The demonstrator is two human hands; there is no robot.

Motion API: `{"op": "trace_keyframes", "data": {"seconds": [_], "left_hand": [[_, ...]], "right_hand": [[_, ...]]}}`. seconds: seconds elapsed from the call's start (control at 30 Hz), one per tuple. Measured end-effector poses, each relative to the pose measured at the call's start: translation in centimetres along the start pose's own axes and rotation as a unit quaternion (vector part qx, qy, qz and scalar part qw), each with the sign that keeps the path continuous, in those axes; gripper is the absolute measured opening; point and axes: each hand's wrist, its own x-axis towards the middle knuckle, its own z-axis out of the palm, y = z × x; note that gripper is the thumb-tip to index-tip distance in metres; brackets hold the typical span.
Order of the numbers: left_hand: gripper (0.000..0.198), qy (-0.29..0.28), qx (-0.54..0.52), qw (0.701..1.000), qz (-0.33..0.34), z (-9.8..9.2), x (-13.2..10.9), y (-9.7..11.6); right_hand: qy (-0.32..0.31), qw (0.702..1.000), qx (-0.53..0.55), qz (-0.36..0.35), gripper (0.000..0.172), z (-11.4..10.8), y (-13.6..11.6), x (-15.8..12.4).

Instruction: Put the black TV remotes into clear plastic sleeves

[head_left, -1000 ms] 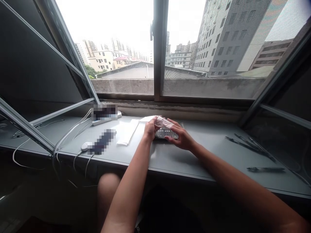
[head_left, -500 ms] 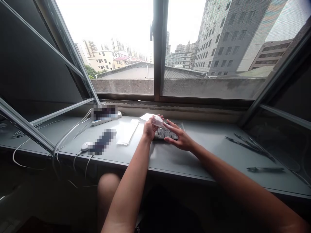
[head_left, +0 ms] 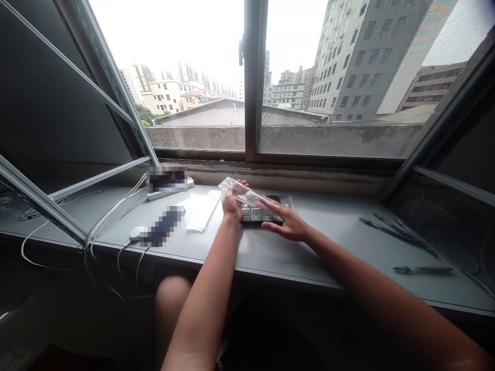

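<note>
Bag (head_left: 248,194), one, clamped in left hand (head_left: 232,207), right hand (head_left: 290,221) spread apart beside four visible remotes (head_left: 256,214).

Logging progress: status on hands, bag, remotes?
Left hand holding clear plastic bag; right hand open at its other end. Black remote controls side by side below. Bag, right hand partly hide them.

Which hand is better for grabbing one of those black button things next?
Probably the right hand: it reaches, open, over the right end of the black button things, thumb low near their front edge. The left hand looks busier, gripping the clear plastic.
</note>
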Motion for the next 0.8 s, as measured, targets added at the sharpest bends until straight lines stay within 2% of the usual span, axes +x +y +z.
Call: {"op": "trace_keyframes", "data": {"seconds": [0.4,0.57,0.8], "left_hand": [[0.029,0.082,-0.041,0.996,0.024,-2.1,2.1,-0.1],[0.032,0.087,-0.045,0.995,0.012,-2.2,2.3,-0.1],[0.041,0.107,-0.052,0.993,0.021,-2.4,2.6,-0.1]], "right_hand": [[-0.019,0.999,-0.006,0.036,0.072,-0.4,0.0,-0.5],[-0.033,0.999,0.012,0.027,0.072,-0.1,-0.3,-0.2],[-0.065,0.994,0.025,0.079,0.078,-0.3,-0.2,-0.5]]}}
